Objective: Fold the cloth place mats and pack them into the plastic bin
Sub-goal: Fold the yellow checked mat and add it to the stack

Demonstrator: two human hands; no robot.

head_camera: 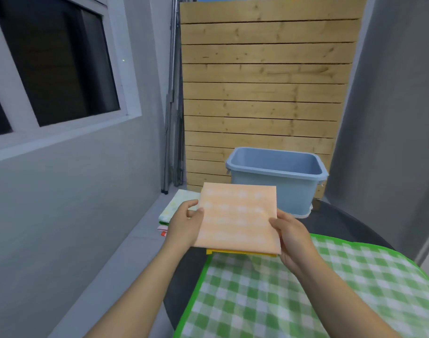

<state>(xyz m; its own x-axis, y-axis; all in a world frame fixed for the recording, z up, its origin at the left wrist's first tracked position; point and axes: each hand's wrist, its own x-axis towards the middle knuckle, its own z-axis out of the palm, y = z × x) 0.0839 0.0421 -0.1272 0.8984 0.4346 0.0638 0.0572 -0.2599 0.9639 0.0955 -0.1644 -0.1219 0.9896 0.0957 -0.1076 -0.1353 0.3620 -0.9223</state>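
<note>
1. Orange checked cloth, a folded place mat (pixel 237 218), sits at the centre of the head view, held flat above the near edge of a dark round table (pixel 349 223).
2. At its 9 o'clock edge the left hand (pixel 184 228) grasps the mat, thumb on top and fingers curled underneath.
3. At its 3 o'clock edge the right hand (pixel 293 237) grasps it the same way, thumb lying on the upper face.
4. A yellow layer (pixel 242 252) shows just under the mat at 6 o'clock; whether it is a second mat or the same one's underside cannot be told.
5. A blue-grey plastic bin (pixel 276 176) stands on the table at 1 o'clock from the mat, open at the top, near but apart from it.
6. A green checked mat (pixel 293 293) lies spread on the table at 6 o'clock, below both forearms.
7. A stack of folded mats (pixel 176 206), pale on top, lies at 9 o'clock, partly hidden by the left hand.
8. A wooden slat panel (pixel 264 76) stands behind the bin at 12 o'clock; a dark window (pixel 52 64) is at 10 o'clock.
</note>
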